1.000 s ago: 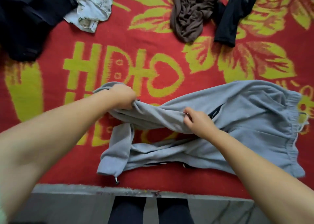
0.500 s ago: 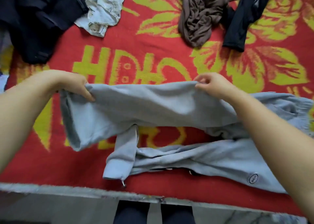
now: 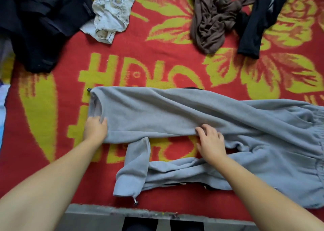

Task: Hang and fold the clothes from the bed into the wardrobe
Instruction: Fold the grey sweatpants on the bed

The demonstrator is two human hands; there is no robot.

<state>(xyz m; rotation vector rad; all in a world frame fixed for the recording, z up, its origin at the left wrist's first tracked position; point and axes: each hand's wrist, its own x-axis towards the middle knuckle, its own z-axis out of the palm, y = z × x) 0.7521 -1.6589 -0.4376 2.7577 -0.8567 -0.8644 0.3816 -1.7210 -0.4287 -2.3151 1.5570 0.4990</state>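
The red and yellow patterned blanket (image 3: 157, 69) covers the bed and carries everything else. On it, under and between both hands, lies the pair of grey sweatpants (image 3: 192, 111), soft fleece, spread sideways with its gathered waistband off beyond the right hand. One leg lies flat and fairly smooth across the far side of the hands; the other (nearer the person) is twisted, its cuff end doubled over with a small cord toggle hanging from it. Well beyond the left hand sits a heap of dark clothes (image 3: 38, 25), with a cream printed garment (image 3: 112, 15) beside it. Well beyond the right hand lie a crumpled brown garment (image 3: 210, 20) and a black garment (image 3: 254, 29). The left hand (image 3: 95, 130) presses the smoothed leg's cuff end, fingers nearly straight. The right hand (image 3: 211, 141) rests on the leg's near edge, fingers spread and lightly bent, gripping nothing.
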